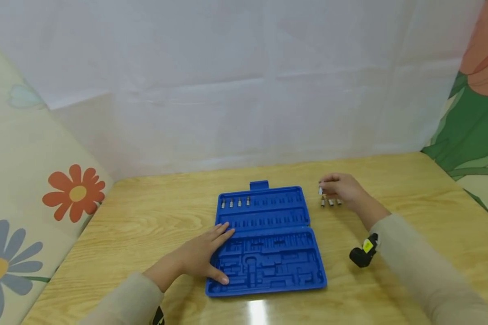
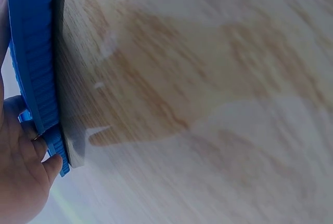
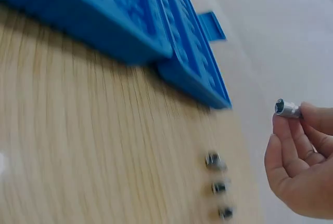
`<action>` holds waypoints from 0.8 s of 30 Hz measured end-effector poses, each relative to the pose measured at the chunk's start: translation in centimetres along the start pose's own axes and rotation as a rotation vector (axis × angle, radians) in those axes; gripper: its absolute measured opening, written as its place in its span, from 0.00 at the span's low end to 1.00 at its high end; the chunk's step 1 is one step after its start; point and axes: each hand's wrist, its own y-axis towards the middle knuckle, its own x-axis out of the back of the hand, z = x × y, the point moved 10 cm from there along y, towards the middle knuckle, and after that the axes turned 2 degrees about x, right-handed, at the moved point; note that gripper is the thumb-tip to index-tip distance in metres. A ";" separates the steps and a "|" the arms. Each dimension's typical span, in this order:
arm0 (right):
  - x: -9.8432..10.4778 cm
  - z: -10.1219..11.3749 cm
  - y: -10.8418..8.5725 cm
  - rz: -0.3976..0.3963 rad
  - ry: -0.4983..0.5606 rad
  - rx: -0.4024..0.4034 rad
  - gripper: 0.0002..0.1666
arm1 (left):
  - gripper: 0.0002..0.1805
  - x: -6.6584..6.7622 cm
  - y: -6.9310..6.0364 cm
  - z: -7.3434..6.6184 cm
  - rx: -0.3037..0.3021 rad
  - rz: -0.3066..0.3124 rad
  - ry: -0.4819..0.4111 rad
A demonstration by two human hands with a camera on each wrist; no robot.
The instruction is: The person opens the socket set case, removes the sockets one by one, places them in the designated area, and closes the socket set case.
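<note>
An open blue plastic socket case [image 1: 264,289] lies on the table with moulded slots. Several small metal sockets [image 1: 231,203] sit upright along the left of its top row. My left hand [image 1: 199,255] rests on the case's left edge, fingers spread and thumb over the lower corner; the left wrist view shows the hand [image 2: 21,177] against the case's side wall [image 2: 34,52]. Right of the case, my right hand [image 1: 347,192] pinches a silver socket [image 3: 287,108] between thumb and fingertips, raised off the table. Three loose sockets [image 3: 213,160] stand in a row below it.
The wood-grain table [image 1: 154,203] reaches back to a white cloth [image 1: 227,113]. Floral panels stand at the left and right. A blue latch tab [image 1: 259,185] sticks out from the case's far edge.
</note>
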 end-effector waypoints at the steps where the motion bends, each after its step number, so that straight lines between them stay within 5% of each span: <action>1: 0.6 -0.1 -0.2 -0.008 -0.006 0.004 0.19 | 0.59 0.0 0.0 0.0 0.002 -0.001 -0.004; 17: 9.2 -4.0 -1.7 -0.133 0.002 -0.033 0.17 | 0.59 -0.3 -0.1 0.0 -0.001 -0.011 -0.019; 22: 10.6 -5.4 -1.4 -0.146 -0.024 -0.079 0.09 | 0.59 -0.3 -0.4 0.3 0.020 -0.003 -0.030; 24: 10.3 -5.1 -1.4 -0.133 -0.075 -0.070 0.15 | 0.59 -0.4 -0.5 0.5 0.033 0.000 -0.026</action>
